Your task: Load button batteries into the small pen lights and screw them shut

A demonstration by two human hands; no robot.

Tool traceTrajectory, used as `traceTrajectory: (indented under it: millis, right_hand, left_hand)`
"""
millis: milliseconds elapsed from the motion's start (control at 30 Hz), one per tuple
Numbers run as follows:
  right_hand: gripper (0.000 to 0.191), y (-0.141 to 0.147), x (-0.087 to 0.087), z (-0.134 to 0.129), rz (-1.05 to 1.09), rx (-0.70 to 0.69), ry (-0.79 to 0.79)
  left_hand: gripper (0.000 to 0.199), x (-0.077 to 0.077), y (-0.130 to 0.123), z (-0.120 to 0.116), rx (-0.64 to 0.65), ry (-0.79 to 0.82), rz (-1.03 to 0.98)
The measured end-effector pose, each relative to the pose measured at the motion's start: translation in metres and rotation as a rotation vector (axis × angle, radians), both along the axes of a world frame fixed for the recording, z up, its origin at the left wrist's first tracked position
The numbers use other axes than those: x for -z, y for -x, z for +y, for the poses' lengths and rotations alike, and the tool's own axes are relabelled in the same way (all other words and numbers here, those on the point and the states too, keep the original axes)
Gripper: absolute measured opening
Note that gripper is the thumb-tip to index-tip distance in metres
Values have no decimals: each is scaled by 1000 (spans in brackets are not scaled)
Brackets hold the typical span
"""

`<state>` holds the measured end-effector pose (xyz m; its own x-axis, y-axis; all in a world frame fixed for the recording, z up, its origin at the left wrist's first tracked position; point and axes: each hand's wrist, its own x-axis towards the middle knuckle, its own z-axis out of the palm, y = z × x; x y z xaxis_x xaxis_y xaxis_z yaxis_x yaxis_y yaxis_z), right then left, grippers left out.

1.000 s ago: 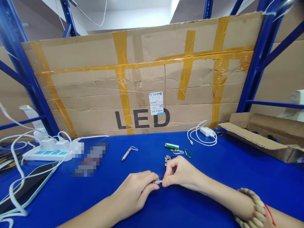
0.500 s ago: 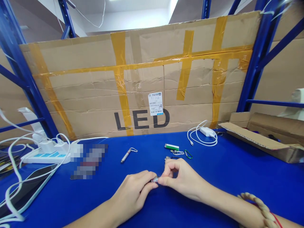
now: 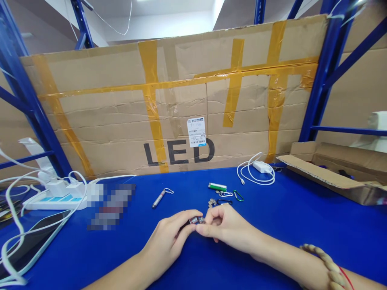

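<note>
A small metallic part (image 3: 197,220), dark with shiny silvery bands, is held above the blue table between my two hands. My left hand (image 3: 175,235) pinches it between thumb and fingers from the left. At its right end, the thumb and bent forefinger of my right hand (image 3: 226,222) close on it. The fingertips cover part of it, and its exact kind cannot be made out. Just beyond my right hand lie several small round button cells (image 3: 212,202) and a black carabiner (image 3: 224,201). Farther back rest a green and silver tube (image 3: 217,187), a silver clip (image 3: 225,194) and a green carabiner (image 3: 238,196).
A slim silver penlight with a clip (image 3: 159,198) lies left of centre. At the left are a power strip (image 3: 45,202) with white cables and a phone (image 3: 33,241). A white charging cable (image 3: 256,175) and an open cardboard box (image 3: 329,177) sit at the right.
Both hands have risen slightly, and more of the small metallic part shows between the fingers. The button cells and black carabiner are less covered by my right hand.
</note>
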<state>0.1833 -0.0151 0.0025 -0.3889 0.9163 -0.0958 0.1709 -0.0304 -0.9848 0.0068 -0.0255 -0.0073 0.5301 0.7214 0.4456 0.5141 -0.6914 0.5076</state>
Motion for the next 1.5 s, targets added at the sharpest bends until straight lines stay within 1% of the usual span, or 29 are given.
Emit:
traceTrajectory:
  millis: [100,200,267,400,500,567,633,733,800,867,1000,1067,1100,1200,1267,1367,1433,1500]
  right_hand:
    - [40,4,5,0,29,-32,-28]
    - [32,2,6,1,-32,-52,-103]
    - [28,-1,5,3,-77,-69,-135]
    - [17,-4,6,9,-190,-94,-110]
    - [18,-4,10,12,-212,-85,-140]
    - [21,-5,11,14,-224,-63,-243]
    - [22,-9,9,17,-302,-18,-392]
    - [25,-18,0,19,-525,72,-595]
    - [36,-25,-8,20,-668,85,-651]
    - [40,-32,-17,19,-720,20,-555]
    - [40,-45,-29,13,-661,-286,-193]
    - [37,-50,-32,11,-614,-410,-81]
    - [37,-52,-33,11,-605,-439,-58]
    - [38,-54,-34,12,-594,-500,-54]
    - [29,-53,-31,13,-581,-517,-64]
    - [16,-50,-26,16,-578,-494,-91]
    - [14,-49,-22,18,-608,-452,-177]
    - [15,-49,-20,20,-663,-377,-314]
  left_hand:
    - [23,-4,-2,-3,23,30,-31]
    - [23,-5,-3,-3,20,81,-46]
    - [23,-4,-3,-1,-9,109,-34]
    - [26,-2,-2,3,-118,180,24]
    - [29,-3,-1,3,-145,213,33]
    - [29,-4,-1,2,-142,223,26]
    - [29,-5,0,2,-139,230,18]
    - [29,-5,1,2,-145,222,9]
    - [29,-4,1,1,-148,215,9]
    - [29,-4,1,1,-146,223,11]
    - [27,-4,1,2,-134,238,18]
    - [25,-5,0,2,-136,237,16]
    - [25,-5,0,3,-138,236,14]
    - [24,-5,-1,3,-139,243,21]
    - [24,-5,-1,3,-137,249,27]
    - [24,-4,0,2,-134,251,35]
    - [23,-4,1,2,-130,245,43]
    - [23,-4,1,3,-125,245,42]
